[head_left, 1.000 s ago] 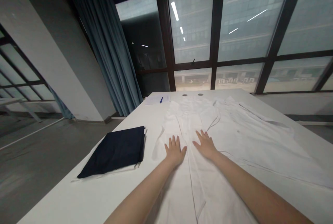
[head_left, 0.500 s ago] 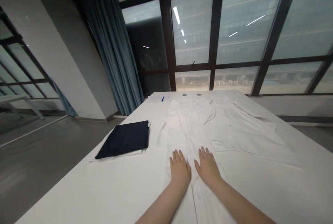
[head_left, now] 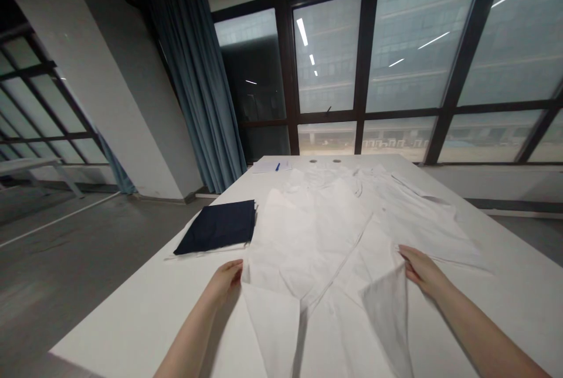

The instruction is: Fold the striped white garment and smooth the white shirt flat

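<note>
A white coat [head_left: 316,237] lies spread on the white table [head_left: 132,307], its length running away from me. My left hand [head_left: 224,281] is shut on the near left edge of the coat's front. My right hand [head_left: 420,269] pinches the opposite front edge, further out to the right. Both front panels are raised and folded outward, with a V-shaped opening between them. The coat's lower part hangs in loose folds, and the cloth hides the table beneath it.
A folded navy cloth [head_left: 215,227] lies left of the coat. At the far end are a sheet of paper [head_left: 266,166], a blue pen [head_left: 277,166] and two round table holes [head_left: 324,161]. The table's left edge drops to a grey floor [head_left: 74,249].
My hands were flat on the coat's middle and have moved apart, now gripping its front edges. Those panels have lifted and opened outward. The view has also tilted slightly.
</note>
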Action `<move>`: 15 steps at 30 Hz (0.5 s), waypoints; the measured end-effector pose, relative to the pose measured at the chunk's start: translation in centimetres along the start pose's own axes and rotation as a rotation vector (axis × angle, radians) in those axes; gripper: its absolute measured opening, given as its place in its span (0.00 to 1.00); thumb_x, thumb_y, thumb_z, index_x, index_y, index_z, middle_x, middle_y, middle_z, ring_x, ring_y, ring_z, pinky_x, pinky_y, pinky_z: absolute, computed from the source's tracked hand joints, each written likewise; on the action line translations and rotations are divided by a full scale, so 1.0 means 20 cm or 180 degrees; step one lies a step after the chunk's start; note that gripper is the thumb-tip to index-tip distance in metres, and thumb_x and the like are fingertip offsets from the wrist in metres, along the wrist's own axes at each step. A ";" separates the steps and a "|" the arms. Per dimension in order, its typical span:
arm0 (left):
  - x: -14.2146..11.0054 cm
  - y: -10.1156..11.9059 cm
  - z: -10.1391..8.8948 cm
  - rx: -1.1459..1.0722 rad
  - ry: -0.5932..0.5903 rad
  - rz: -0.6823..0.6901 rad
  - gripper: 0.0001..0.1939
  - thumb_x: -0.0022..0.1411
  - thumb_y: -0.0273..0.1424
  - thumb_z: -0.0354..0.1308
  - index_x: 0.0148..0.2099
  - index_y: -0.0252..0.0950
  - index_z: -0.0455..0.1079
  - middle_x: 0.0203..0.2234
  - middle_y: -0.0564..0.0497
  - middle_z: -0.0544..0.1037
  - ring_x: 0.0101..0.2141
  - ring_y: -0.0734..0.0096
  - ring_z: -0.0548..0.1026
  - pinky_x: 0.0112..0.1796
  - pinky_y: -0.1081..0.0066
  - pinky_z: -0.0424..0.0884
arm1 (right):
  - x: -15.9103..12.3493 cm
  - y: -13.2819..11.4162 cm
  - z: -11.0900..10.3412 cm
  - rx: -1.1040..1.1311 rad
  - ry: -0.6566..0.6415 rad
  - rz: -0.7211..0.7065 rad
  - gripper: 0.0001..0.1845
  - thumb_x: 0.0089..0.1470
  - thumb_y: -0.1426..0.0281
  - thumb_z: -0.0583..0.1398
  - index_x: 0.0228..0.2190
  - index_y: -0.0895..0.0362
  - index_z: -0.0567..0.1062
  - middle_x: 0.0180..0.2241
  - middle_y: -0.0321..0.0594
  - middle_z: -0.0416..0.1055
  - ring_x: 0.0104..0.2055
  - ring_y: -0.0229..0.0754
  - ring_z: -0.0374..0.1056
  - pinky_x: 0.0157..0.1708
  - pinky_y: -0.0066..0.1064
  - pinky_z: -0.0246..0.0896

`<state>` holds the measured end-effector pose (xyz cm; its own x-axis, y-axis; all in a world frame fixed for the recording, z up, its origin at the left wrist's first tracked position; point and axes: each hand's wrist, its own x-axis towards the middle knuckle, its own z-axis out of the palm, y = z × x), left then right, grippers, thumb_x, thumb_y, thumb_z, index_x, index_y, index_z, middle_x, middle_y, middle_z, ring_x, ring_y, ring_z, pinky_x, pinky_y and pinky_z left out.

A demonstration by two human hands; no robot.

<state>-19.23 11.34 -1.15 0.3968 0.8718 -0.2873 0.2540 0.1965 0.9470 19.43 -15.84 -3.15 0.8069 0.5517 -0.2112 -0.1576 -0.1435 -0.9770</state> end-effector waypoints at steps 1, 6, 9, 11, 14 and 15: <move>-0.03 -0.03 -0.02 0.0167 0.0307 0.0153 0.17 0.50 0.34 0.51 0.43 0.31 0.64 0.38 0.42 0.73 0.38 0.64 0.72 0.40 0.65 0.66 | -0.02 0.04 -0.02 -0.0085 0.0083 0.0081 0.21 0.40 0.60 0.56 0.36 0.58 0.68 0.29 0.43 0.72 0.28 0.42 0.68 0.28 0.32 0.63; -0.21 -0.08 0.14 0.1791 0.0308 0.1673 0.20 0.53 0.39 0.49 0.48 0.40 0.63 0.53 0.48 0.60 0.55 0.62 0.50 0.54 0.55 0.43 | -0.20 0.13 0.06 -0.1844 -0.0139 -0.1128 0.25 0.42 0.53 0.54 0.42 0.53 0.67 0.53 0.44 0.56 0.54 0.50 0.52 0.51 0.45 0.46; -0.32 -0.04 0.21 0.2318 -0.0471 0.1526 0.19 0.58 0.41 0.42 0.48 0.43 0.62 0.41 0.51 0.72 0.48 0.64 0.63 0.53 0.51 0.30 | -0.31 0.09 0.07 -0.2946 -0.0881 -0.1822 0.18 0.48 0.54 0.50 0.31 0.50 0.73 0.49 0.36 0.62 0.57 0.51 0.44 0.53 0.55 0.20; -0.38 -0.02 0.18 0.2535 -0.0734 0.1347 0.20 0.59 0.42 0.37 0.45 0.41 0.65 0.31 0.53 0.75 0.38 0.68 0.70 0.53 0.52 0.28 | -0.36 0.07 0.03 -0.3284 -0.1159 -0.1832 0.20 0.52 0.57 0.45 0.28 0.51 0.72 0.39 0.36 0.70 0.51 0.48 0.56 0.52 0.56 0.12; -0.44 0.00 0.05 0.2910 -0.0798 0.0891 0.26 0.59 0.44 0.33 0.30 0.37 0.70 0.24 0.53 0.75 0.31 0.68 0.71 0.53 0.53 0.36 | -0.40 0.08 -0.08 -0.3362 -0.1252 -0.1746 0.20 0.53 0.58 0.44 0.34 0.51 0.71 0.37 0.38 0.71 0.44 0.44 0.63 0.54 0.54 0.20; -0.46 0.00 0.00 0.3077 -0.0774 0.0677 0.27 0.58 0.45 0.34 0.27 0.36 0.70 0.24 0.52 0.75 0.30 0.66 0.72 0.52 0.52 0.41 | -0.40 0.09 -0.10 -0.3343 -0.1262 -0.1798 0.20 0.53 0.57 0.45 0.38 0.51 0.69 0.42 0.39 0.68 0.48 0.45 0.60 0.55 0.53 0.25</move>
<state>-22.87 3.27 1.47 0.6579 0.7104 -0.2500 0.7184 -0.4924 0.4913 13.80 -22.12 -3.25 0.3589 0.9317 0.0563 0.8291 -0.2905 -0.4776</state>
